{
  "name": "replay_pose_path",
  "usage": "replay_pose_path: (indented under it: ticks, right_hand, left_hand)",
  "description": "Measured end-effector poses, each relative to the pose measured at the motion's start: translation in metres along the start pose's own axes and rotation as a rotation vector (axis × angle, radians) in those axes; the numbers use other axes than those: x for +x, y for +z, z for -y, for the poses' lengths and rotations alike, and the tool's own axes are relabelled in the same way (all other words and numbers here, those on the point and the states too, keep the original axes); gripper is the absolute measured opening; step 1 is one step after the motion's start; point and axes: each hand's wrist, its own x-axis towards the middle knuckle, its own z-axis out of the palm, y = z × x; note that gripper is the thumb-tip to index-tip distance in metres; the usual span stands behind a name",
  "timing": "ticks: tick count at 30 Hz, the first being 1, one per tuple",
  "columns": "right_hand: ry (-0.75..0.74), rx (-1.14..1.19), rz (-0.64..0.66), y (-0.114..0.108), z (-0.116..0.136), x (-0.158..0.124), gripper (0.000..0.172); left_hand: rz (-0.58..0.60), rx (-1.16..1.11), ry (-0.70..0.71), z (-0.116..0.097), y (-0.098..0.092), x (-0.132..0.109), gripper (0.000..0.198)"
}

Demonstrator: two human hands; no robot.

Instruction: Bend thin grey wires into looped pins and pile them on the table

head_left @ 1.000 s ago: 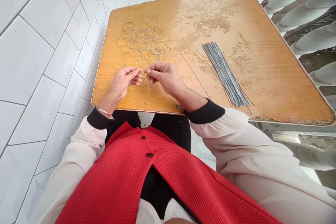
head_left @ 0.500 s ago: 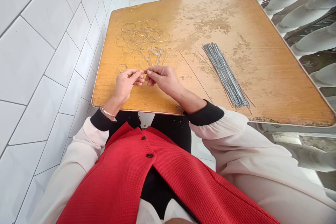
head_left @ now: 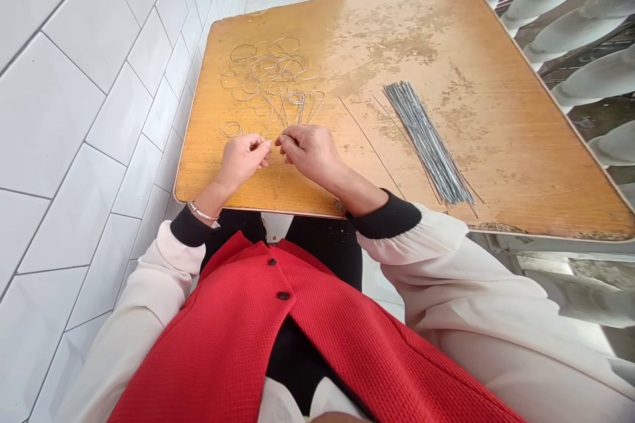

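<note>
Wire (head_left: 274, 140) is held just above the front-left part of the desk (head_left: 496, 145), betw. the fingertips of both hands. Left hand (head_left: 241, 160): grip pinched on the wire, thumb & forefinger together. Right hand (head_left: 310, 149): grip likewise clamped on the wire, its fingertips close to the left's. Just behind the hands, a pile of bent loops (head_left: 268, 76) lies on the desk. Well to the right, a bundle of straight rods (head_left: 426, 142) lies diagonally. Bracelet (head_left: 201, 212) on left wrist.

No readable text, labels or numbers anywhere.
</note>
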Motion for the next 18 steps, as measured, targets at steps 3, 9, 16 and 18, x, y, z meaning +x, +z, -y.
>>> replay_pose_path:
  ticks: [3,9,16,18]
  right_hand:
    - [-0.04,-0.093,0.014,-0.001,-0.002,0.0,0.023]
    - [-0.054,-0.155,0.008,0.001,-0.003,0.0,0.024]
    - [-0.009,-0.057,0.001,0.0,-0.001,0.0,0.024]
    - [-0.03,-0.061,0.003,0.0,-0.001,0.0,0.025]
  left_hand:
    - [0.004,0.098,0.036,0.001,0.002,0.002,0.027]
    - [0.018,0.208,0.004,-0.005,0.001,0.002,0.029]
    - [0.065,-0.09,-0.088,-0.01,-0.006,0.0,0.035]
    - [0.051,-0.136,-0.065,-0.006,-0.007,0.002,0.046]
